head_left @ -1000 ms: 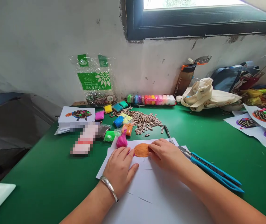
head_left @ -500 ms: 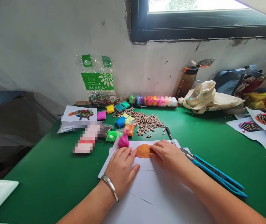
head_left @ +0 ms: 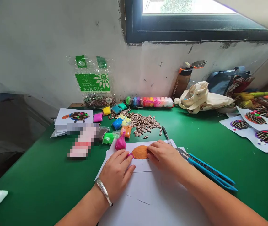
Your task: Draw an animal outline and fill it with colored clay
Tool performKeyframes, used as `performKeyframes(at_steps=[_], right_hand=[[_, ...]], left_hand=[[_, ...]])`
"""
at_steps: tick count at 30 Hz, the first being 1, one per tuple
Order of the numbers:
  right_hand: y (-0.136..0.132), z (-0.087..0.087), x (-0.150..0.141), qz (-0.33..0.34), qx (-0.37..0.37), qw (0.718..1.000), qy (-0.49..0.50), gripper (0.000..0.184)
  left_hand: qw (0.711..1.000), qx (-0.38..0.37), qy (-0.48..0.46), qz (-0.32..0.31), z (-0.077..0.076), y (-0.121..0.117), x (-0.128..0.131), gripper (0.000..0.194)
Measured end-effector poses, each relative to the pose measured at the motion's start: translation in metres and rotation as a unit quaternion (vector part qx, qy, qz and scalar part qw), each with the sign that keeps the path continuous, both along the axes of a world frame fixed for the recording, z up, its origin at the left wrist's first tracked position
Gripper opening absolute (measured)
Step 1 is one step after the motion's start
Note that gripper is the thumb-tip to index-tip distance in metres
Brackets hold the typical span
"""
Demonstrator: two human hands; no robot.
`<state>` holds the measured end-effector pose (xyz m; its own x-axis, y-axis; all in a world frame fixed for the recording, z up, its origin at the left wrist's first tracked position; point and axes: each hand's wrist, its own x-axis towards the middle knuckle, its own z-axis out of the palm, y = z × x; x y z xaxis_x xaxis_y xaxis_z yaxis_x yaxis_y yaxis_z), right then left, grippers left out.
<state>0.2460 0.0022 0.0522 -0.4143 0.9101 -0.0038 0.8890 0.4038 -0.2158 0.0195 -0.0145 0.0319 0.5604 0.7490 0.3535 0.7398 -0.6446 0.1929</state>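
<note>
A flat orange oval of modelling clay (head_left: 140, 152) lies on a sheet of white paper (head_left: 137, 167), with small pencil outlines below its right side. A small pink clay piece (head_left: 131, 155) touches its left end. My left hand (head_left: 116, 168), with a silver bracelet at the wrist, rests palm down, fingers stretched out, its fingertips beside the pink piece. At the oval's right edge, my right hand (head_left: 163, 155) has its fingers bent and drawn together on the clay; its fingertips are partly hidden. Just beyond my left hand sits a bag of magenta clay (head_left: 120, 143).
Sunflower seeds (head_left: 145, 122) are heaped behind the paper, beside several coloured clay packets (head_left: 117, 124). A pen (head_left: 165, 134) and blue-handled tweezers (head_left: 211, 172) lie to the right. Finished seed pictures (head_left: 255, 125) lie far right, a picture stack (head_left: 74, 116) at left. A bottle (head_left: 182, 83) leans against the wall.
The whole view has shifted a little, so things appear farther left. My left fingertips have drawn slightly back from the oval, and more of the pink piece shows. My right hand stays at the oval's edge.
</note>
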Motion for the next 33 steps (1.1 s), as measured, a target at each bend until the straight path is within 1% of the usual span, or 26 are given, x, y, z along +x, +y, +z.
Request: performKeyframes(at_steps=[3,7,13,17,23,26,29,31,33], right_hand=[[0.001,-0.001,0.001,0.000,0.001,1.000,0.002,0.021],[0.002,-0.005,0.002,-0.002,0.004,1.000,0.007,0.019],[0.001,-0.008,0.003,0.002,0.014,1.000,0.020,0.018],[0.001,-0.006,0.003,0.001,0.006,1.000,0.011,0.017],[0.000,-0.008,0.005,0.011,0.022,1.000,0.020,0.019],[-0.002,-0.012,0.002,0.016,0.069,0.997,0.040,0.019],[-0.007,-0.017,-0.007,0.057,0.144,0.985,0.081,0.022],[-0.010,-0.021,-0.013,0.094,0.157,0.978,0.104,0.027],[-0.013,-0.023,-0.019,0.110,0.150,0.976,0.109,0.032]], left_hand=[[1.000,-0.011,0.006,-0.007,0.000,0.000,0.000,0.032],[1.000,-0.023,0.014,0.003,-0.001,0.000,0.000,0.036],[0.999,-0.026,0.029,0.002,-0.004,0.000,0.002,0.034],[1.000,-0.025,0.009,-0.003,-0.004,0.000,0.001,0.038],[1.000,-0.011,-0.014,0.001,-0.006,0.004,-0.004,0.032],[1.000,-0.007,-0.018,-0.002,-0.006,0.005,-0.005,0.030],[1.000,-0.005,-0.016,-0.005,-0.005,0.005,-0.006,0.030],[1.000,-0.009,-0.010,-0.005,-0.004,0.004,-0.006,0.029],[1.000,-0.017,-0.005,-0.004,-0.002,0.003,-0.006,0.029]])
